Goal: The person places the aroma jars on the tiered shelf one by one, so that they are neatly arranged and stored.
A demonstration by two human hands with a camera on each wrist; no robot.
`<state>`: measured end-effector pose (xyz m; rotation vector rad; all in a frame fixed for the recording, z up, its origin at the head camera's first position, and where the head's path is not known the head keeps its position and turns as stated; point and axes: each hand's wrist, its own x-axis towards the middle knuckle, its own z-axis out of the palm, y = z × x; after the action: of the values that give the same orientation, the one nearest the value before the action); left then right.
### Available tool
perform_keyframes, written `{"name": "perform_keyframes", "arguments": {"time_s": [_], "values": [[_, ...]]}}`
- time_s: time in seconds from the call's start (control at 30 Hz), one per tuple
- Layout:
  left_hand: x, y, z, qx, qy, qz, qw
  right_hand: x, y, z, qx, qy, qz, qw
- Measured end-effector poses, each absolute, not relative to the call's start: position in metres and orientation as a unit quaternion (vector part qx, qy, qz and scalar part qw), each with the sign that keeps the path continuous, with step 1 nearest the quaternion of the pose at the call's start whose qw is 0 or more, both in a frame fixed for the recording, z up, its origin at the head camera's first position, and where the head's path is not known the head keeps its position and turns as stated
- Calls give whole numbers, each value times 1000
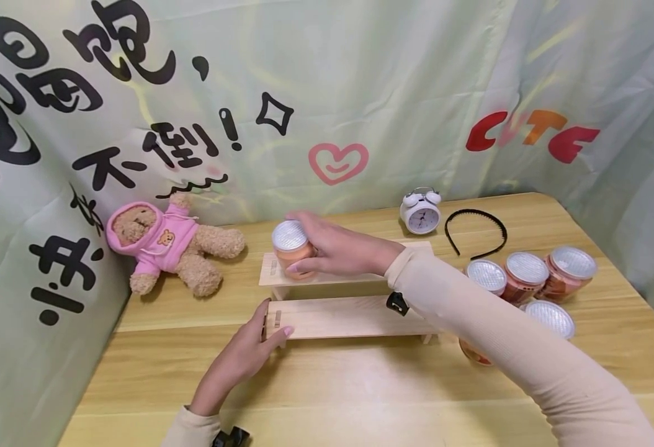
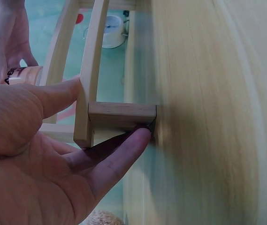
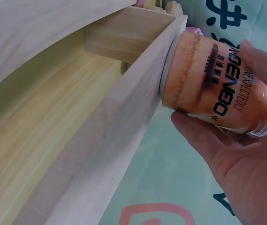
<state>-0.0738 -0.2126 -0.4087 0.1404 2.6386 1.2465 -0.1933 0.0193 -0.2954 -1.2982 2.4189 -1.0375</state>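
Note:
My right hand (image 1: 345, 247) grips an orange can (image 1: 295, 261) with a pale ridged lid, fingers and thumb around its sides. The can stands upright at the left end of the wooden rack's rear upper board (image 1: 269, 271); in the right wrist view its base is right at the board and dark lettering shows on its side. At the rack's lower front board (image 1: 332, 318), my left hand (image 1: 244, 352) holds the left end. Its thumb lies on top, and in the left wrist view the fingers (image 2: 124, 154) reach around the end by the short leg (image 2: 122, 112).
Several similar cans (image 1: 525, 267) stand at the right, partly behind my right sleeve (image 1: 483, 316). A white alarm clock (image 1: 422, 214) and a black headband (image 1: 504, 233) are behind the rack. A teddy bear (image 1: 173, 242) in a pink hoodie leans against the printed cloth (image 1: 249, 174).

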Motion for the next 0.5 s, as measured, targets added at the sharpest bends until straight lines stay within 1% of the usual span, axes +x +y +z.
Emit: {"name": "perform_keyframes", "arguments": {"time_s": [0.27,0.5], "values": [[-74,-212,-406,45,901,417,113,-186,30,-291,-424,836,-335,100],[-72,-211,-406,39,901,417,114,-173,63,-283,-395,845,-347,100]]}}
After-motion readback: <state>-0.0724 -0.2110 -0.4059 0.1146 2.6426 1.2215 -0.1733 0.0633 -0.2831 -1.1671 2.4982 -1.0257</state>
